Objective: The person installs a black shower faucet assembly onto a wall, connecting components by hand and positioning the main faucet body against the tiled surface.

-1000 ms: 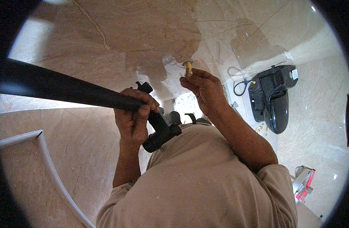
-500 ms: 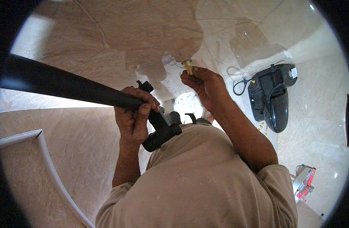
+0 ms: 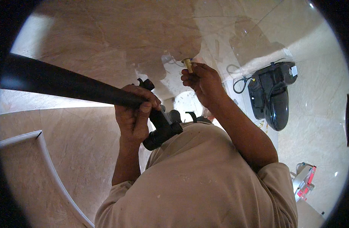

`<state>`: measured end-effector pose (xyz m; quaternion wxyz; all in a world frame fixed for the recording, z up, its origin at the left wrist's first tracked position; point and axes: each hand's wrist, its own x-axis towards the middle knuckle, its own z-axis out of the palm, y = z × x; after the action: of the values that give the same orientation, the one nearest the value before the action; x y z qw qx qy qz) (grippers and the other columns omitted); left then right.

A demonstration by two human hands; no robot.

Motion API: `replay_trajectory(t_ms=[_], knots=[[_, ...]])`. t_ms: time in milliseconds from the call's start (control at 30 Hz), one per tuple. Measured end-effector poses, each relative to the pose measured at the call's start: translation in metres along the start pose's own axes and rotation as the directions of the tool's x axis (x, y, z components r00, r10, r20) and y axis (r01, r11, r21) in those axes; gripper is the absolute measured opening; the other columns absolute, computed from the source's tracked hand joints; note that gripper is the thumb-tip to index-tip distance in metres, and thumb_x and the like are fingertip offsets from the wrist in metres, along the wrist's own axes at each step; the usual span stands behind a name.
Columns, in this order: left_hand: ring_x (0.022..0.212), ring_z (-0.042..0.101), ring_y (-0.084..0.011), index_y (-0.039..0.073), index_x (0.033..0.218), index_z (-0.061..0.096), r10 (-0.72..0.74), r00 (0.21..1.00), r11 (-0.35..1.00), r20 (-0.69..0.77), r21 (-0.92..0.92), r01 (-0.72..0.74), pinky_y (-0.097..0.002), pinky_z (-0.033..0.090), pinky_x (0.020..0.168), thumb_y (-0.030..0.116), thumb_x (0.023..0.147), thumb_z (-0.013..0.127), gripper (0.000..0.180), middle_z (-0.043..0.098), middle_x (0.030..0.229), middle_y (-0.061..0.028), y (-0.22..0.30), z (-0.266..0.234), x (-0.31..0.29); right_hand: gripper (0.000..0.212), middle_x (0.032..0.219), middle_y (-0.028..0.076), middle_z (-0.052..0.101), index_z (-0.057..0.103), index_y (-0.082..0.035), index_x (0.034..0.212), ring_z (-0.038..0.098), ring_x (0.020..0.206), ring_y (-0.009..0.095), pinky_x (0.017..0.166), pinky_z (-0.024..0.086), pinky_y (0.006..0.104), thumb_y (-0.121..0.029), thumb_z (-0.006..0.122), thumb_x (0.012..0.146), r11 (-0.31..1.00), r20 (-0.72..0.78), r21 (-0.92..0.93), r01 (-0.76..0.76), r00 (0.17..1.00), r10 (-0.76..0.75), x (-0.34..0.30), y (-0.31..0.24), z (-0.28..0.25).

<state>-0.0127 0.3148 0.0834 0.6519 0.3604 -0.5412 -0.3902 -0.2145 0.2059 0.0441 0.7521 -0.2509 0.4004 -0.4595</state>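
My left hand [image 3: 133,114] is wrapped round a long black fixture that looks like a shower column [image 3: 72,81]. Its thick bar slants out to the far left, and a black mixer body with a stubby knob [image 3: 155,140] hangs below my grip. Beside my fingers a small black hook-shaped piece [image 3: 146,84] juts up. At the wall, the fingertips of my right hand [image 3: 204,81] pinch a small brass pipe fitting [image 3: 188,67], which sticks out of the tiled wall. The fitting's lower end is partly hidden by my fingers.
On the right a black toilet [image 3: 275,97] stands against the wall, with a thin dark hose [image 3: 239,87] beside it. A red and silver tool [image 3: 305,184] lies farther down on the right. Glossy beige tiles [image 3: 136,34] cover the wall in front; a white-edged ledge [image 3: 49,159] is at left.
My right fingers have shifted slightly and uncurled a little around the brass fitting. My left hand and the black column have hardly moved.
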Motion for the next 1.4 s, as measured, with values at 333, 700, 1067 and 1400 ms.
replay_trajectory(t_ms=[333,700,1067,1400], knots=[[0.077,0.063,-0.0199,0.003,0.115,0.048,-0.009,0.999,0.999,-0.035,-0.049,0.007,-0.0355,0.054,0.073,0.018,0.098,0.068,0.030,0.061,0.088,-0.0106,0.000,0.001,-0.002,0.032,0.095,0.018,0.069,0.057,0.010,0.115,0.071,0.075,0.027,0.071,0.060,0.0388,-0.016,0.066,0.098,0.971,-0.029,-0.215,0.102,0.993,-0.111,0.004,0.007,0.008],[0.079,0.063,-0.0194,0.002,0.115,0.048,0.008,0.999,1.000,0.048,0.003,-0.008,-0.0352,0.054,0.075,0.011,0.099,0.063,0.024,0.061,0.089,-0.0104,-0.005,-0.008,-0.001,0.027,0.101,0.021,0.068,0.057,0.010,0.114,0.071,0.085,0.031,0.075,0.060,0.0411,-0.010,0.063,0.097,0.995,0.029,0.103,0.000,1.000,-0.003,0.004,0.010,0.007],[0.081,0.063,-0.0187,0.002,0.114,0.048,-0.028,1.000,0.997,-0.012,-0.072,0.028,-0.0350,0.054,0.077,0.011,0.099,0.063,0.023,0.062,0.090,-0.0108,0.000,-0.002,0.000,0.025,0.100,0.018,0.068,0.055,0.004,0.119,0.068,0.078,0.027,0.070,0.056,0.0377,-0.009,0.060,0.098,0.857,0.217,0.449,-0.252,0.961,0.170,0.002,0.007,0.001],[0.079,0.063,-0.0194,0.002,0.111,0.048,-0.030,0.999,0.998,-0.011,-0.053,0.029,-0.0360,0.055,0.075,0.011,0.099,0.062,0.020,0.060,0.090,-0.0099,-0.002,-0.005,-0.001,0.022,0.092,0.014,0.067,0.055,0.000,0.109,0.065,0.067,0.023,0.059,0.054,0.0367,-0.019,0.060,0.101,0.887,0.025,-0.442,0.136,0.990,-0.139,-0.004,0.003,0.009]])
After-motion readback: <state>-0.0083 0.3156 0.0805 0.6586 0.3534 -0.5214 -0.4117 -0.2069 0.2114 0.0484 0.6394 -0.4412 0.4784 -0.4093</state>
